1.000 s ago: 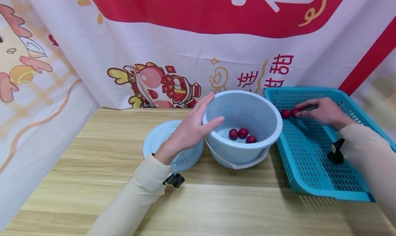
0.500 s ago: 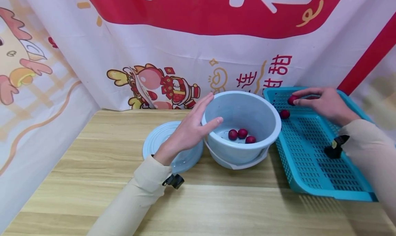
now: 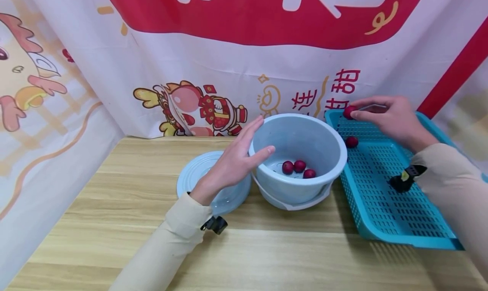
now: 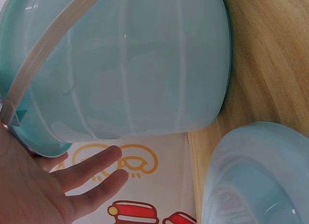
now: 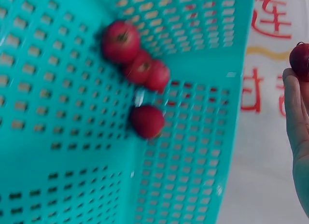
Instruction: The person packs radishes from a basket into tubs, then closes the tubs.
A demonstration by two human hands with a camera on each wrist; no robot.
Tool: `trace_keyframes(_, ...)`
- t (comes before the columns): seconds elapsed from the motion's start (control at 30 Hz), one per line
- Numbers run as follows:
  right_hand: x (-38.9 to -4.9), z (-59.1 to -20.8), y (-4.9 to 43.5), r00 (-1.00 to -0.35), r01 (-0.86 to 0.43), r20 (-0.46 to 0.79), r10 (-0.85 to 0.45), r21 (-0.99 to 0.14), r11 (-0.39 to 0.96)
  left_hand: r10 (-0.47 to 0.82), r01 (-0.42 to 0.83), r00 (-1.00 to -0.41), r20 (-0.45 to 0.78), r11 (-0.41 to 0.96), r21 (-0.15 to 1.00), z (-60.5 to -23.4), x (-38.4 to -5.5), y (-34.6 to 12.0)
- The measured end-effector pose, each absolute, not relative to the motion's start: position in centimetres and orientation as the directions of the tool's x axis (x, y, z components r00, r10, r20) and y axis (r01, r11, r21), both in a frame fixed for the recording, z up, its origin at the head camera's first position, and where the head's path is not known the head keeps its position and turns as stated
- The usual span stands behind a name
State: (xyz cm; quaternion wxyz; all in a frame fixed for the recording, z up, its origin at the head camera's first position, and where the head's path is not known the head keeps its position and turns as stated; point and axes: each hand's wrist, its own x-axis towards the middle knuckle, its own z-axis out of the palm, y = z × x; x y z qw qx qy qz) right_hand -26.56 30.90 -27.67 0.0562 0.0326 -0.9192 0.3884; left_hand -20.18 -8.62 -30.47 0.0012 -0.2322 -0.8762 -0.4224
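My right hand [image 3: 398, 117] pinches a small round red radish [image 3: 348, 112] between thumb and fingertips, above the far left corner of the turquoise basket [image 3: 366, 227]. A thin tail curls from that radish in the right wrist view. Another radish [image 3: 351, 142] lies in the basket below; the right wrist view shows several radishes [image 5: 147, 121] clustered there. My left hand [image 3: 238, 157], fingers straight and spread, rests against the left rim of the pale blue bucket [image 3: 297, 193]. Several radishes [image 3: 299, 166] are visible on the bucket's floor.
A round pale blue lid [image 3: 232, 198] lies on the wooden table [image 3: 114, 206], partly under my left forearm. The bucket's handle [image 4: 43, 45] hangs down its side. A printed curtain [image 3: 228, 62] stands behind the table.
My right hand has lifted a radish from beside another in the basket and moved up, then left toward the bucket. My left hand stays at the rim.
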Motion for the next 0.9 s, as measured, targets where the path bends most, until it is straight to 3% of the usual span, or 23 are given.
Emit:
trace_keyframes(0.33, -25.5, -26.3, 26.8, -0.967, -0.235, 0.238, -0.089, -0.705, 0.669, 0.409, 0.404, -0.892, 0.191, 0.535, 0.742, -30.5, -20.2, -8.6)
trace_keyframes(0.9, -24.0, -25.4, 21.4, -0.859, -0.509, 0.403, -0.317, -0.599, 0.618, 0.407, 0.406, -0.892, 0.195, 0.537, 0.739, -30.5, -20.2, -8.6)
